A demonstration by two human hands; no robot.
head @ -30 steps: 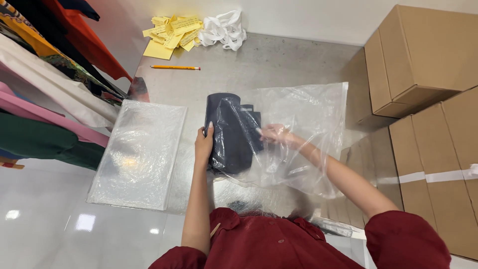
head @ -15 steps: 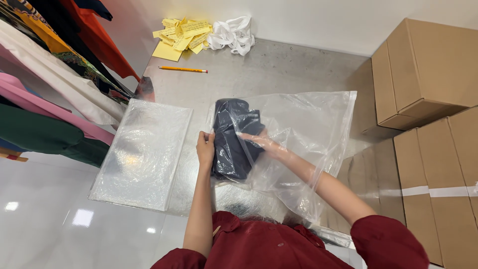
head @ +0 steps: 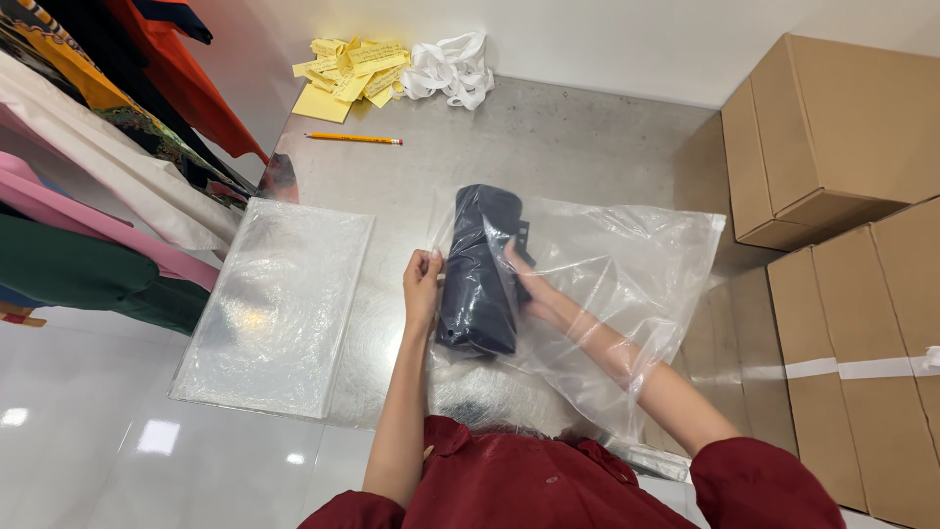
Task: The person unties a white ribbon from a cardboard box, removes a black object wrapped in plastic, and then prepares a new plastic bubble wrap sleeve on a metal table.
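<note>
A folded dark navy garment (head: 480, 269) lies at the left end of a large clear plastic bag (head: 627, 284) on the steel table (head: 548, 147). My left hand (head: 423, 286) presses against the garment's left side from outside the bag, pinching the plastic. My right hand (head: 524, 284) and forearm are inside the bag, the fingers lying on the garment's right side.
A stack of flat clear bags (head: 279, 304) lies to the left. A pencil (head: 352, 139), yellow paper slips (head: 348, 78) and white straps (head: 450, 67) sit at the far edge. Hanging clothes (head: 88, 186) crowd the left; cardboard boxes (head: 842, 137) stand on the right.
The garment has been pushed further left and bunched narrower inside the bag. My right hand has reached deeper in; my left hand has dropped lower along the garment's side.
</note>
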